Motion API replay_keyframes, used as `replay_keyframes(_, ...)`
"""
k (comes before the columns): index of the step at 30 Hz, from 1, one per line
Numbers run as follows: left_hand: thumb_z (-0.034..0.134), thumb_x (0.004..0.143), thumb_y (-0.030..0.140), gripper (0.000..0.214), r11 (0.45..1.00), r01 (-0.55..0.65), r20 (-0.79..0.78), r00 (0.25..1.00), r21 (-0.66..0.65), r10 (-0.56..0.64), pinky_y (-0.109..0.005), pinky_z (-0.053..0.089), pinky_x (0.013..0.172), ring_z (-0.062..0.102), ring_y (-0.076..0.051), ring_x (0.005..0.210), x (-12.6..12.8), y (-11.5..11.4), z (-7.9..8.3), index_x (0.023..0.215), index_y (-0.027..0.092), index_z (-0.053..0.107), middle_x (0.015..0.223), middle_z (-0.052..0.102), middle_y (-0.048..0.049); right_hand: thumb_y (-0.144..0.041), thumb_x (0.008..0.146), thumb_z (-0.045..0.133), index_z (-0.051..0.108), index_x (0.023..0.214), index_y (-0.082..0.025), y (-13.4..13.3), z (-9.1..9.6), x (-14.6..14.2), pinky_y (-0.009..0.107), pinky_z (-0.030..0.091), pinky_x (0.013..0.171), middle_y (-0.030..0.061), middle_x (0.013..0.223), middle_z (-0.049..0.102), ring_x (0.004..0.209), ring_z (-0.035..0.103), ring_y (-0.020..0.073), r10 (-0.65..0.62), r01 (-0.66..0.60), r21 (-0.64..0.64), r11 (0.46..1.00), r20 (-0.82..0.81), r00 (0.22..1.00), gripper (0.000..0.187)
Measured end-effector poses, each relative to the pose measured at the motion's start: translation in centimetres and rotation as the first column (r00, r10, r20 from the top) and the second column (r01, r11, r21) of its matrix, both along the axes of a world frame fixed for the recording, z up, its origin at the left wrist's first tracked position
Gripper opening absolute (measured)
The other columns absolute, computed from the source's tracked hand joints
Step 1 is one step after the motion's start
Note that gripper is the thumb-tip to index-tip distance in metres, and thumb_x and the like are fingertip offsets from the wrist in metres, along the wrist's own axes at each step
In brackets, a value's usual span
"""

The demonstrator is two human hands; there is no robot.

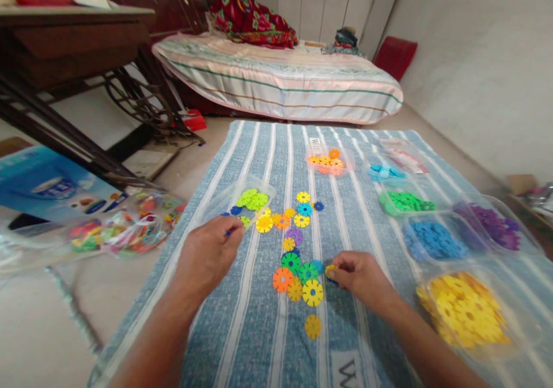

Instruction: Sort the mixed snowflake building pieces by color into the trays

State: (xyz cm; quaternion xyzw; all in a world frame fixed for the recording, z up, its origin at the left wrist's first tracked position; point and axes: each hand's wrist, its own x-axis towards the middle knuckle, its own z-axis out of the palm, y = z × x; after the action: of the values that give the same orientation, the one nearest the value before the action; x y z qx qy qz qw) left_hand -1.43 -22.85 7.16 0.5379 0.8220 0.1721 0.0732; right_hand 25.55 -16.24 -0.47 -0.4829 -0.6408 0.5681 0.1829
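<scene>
My left hand (211,247) is closed at the near edge of a clear box (259,185) of lime-green notched discs (253,199). A speck of dark blue shows between its fingers, seemingly a small disc mostly hidden by them. Between thumb and fingertips, my right hand (360,278) pinches a small yellow notched disc (330,271), beside the pieces mid-table. There, an orange disc (283,279), a green disc (291,262), a yellow disc (312,292) and several others lie touching or overlapping. A single mustard disc (313,326) lies apart, closer to me.
On the right stand clear boxes of yellow discs (469,310), blue discs (436,239), purple discs (496,226) and green discs (408,201). A box of orange discs (330,163) is farther back. The striped cloth (242,330) covers the table. Bagged colourful pieces (129,226) lie to the left.
</scene>
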Motion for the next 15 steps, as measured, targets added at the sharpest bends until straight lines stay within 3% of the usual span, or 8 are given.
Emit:
replay_keyframes(2, 0.043, 0.078, 0.037, 0.025, 0.997, 0.082, 0.108, 0.991, -0.004, -0.081, -0.028, 0.043, 0.074, 0.061, -0.019, 0.079, 1.7, -0.3, -0.3, 0.078, 0.023, 0.064, 0.08, 0.067, -0.0019, -0.034, 0.067, 0.067, 0.059, 0.061, -0.016, -0.2, 0.1, 0.0, 0.021, 0.033, 0.043, -0.0043, 0.046, 0.052, 0.043, 0.045, 0.0087, -0.078, 0.067, -0.111, 0.992, -0.091, 0.993, 0.021)
replay_keyframes(5, 0.046, 0.076, 0.036, 0.023, 0.99, 0.135, 0.349, 0.931, -0.049, -0.11, -0.028, 0.043, 0.068, 0.059, -0.017, 0.073, 4.5, -0.7, -1.2, 0.074, 0.022, 0.064, 0.073, 0.065, -0.0008, -0.042, 0.064, 0.071, 0.059, 0.065, -0.016, -0.7, 0.7, -0.4, 0.021, 0.037, 0.041, -0.0029, 0.046, 0.055, 0.041, 0.05, 0.0097, -0.171, 0.121, -0.249, 0.961, -0.189, 0.967, 0.029)
replay_keyframes(6, 0.048, 0.075, 0.036, 0.021, 0.984, 0.159, 0.478, 0.872, -0.075, -0.104, -0.027, 0.043, 0.065, 0.059, -0.016, 0.07, 5.4, -0.8, -1.6, 0.076, 0.022, 0.063, 0.072, 0.065, -0.0001, -0.044, 0.063, 0.072, 0.059, 0.066, -0.016, -1.0, 0.9, -0.6, 0.02, 0.038, 0.04, -0.0023, 0.046, 0.056, 0.041, 0.051, 0.0099, -0.191, 0.126, -0.281, 0.952, -0.217, 0.957, 0.031)
replay_keyframes(8, 0.053, 0.071, 0.034, 0.021, 0.973, 0.212, 0.732, 0.677, -0.095, -0.076, -0.024, 0.043, 0.059, 0.057, -0.013, 0.064, 7.2, -1.0, -2.5, 0.084, 0.021, 0.063, 0.07, 0.064, 0.0015, -0.045, 0.061, 0.073, 0.058, 0.066, -0.015, -1.5, 1.3, -1.3, 0.02, 0.038, 0.04, -0.0014, 0.046, 0.058, 0.041, 0.052, 0.0098, -0.215, 0.123, -0.322, 0.939, -0.268, 0.939, 0.034)
replay_keyframes(11, 0.059, 0.066, 0.029, 0.018, 0.961, 0.26, 0.904, 0.426, -0.093, -0.027, -0.022, 0.041, 0.055, 0.053, -0.01, 0.057, 9.3, -1.2, -3.3, 0.08, 0.018, 0.061, 0.063, 0.059, 0.0038, -0.045, 0.062, 0.074, 0.058, 0.066, -0.015, -2.3, 1.9, -2.6, 0.02, 0.04, 0.042, -0.0006, 0.048, 0.06, 0.041, 0.053, 0.0097, -0.235, 0.108, -0.358, 0.928, -0.334, 0.913, 0.034)
replay_keyframes(13, 0.058, 0.064, 0.026, 0.011, 0.969, 0.23, 0.93, 0.367, -0.095, 0.004, -0.022, 0.041, 0.053, 0.052, -0.009, 0.054, 10.0, -1.3, -3.4, 0.072, 0.017, 0.059, 0.06, 0.057, 0.004, -0.045, 0.063, 0.073, 0.057, 0.066, -0.015, -2.7, 2.2, -3.2, 0.021, 0.041, 0.042, -0.0003, 0.048, 0.06, 0.041, 0.053, 0.0098, -0.227, 0.085, -0.371, 0.925, -0.359, 0.905, 0.033)
replay_keyframes(15, 0.056, 0.065, 0.025, 0.009, 0.978, 0.178, 0.928, 0.372, -0.105, 0.032, -0.022, 0.04, 0.051, 0.051, -0.009, 0.051, 10.2, -1.4, -3.4, 0.069, 0.017, 0.057, 0.058, 0.057, 0.0039, -0.045, 0.065, 0.071, 0.057, 0.067, -0.015, -2.8, 2.4, -3.6, 0.021, 0.04, 0.043, 0.0001, 0.048, 0.061, 0.042, 0.052, 0.0098, -0.192, 0.049, -0.369, 0.928, -0.361, 0.913, 0.033)
